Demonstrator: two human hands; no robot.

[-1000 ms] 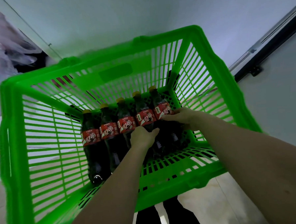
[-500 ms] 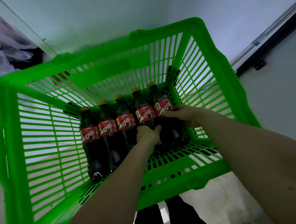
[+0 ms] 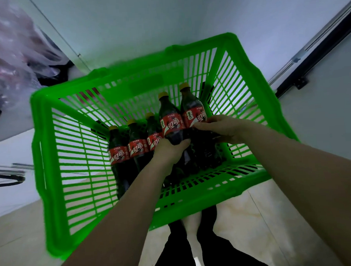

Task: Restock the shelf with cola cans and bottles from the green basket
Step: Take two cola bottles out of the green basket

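A green slatted basket (image 3: 50, 159) fills the middle of the view and holds several dark cola bottles with red labels and yellow caps. My left hand (image 3: 169, 151) grips one bottle (image 3: 170, 121) below its label. My right hand (image 3: 221, 128) grips the bottle (image 3: 193, 109) beside it, at the right end of the row. Both held bottles stand higher than the three bottles (image 3: 136, 147) that stay low in the basket to their left. No shelf is in sight.
A pale wall rises behind the basket. A dark rail (image 3: 308, 52) runs diagonally at the upper right. Clear plastic bags (image 3: 10, 56) hang at the upper left. Beige floor tiles (image 3: 19, 242) and my dark trousers (image 3: 197, 253) show below the basket.
Both hands have lifted their bottles up out of the row; those two caps now stand well above the other three. The view has shifted so the basket sits lower and smaller.
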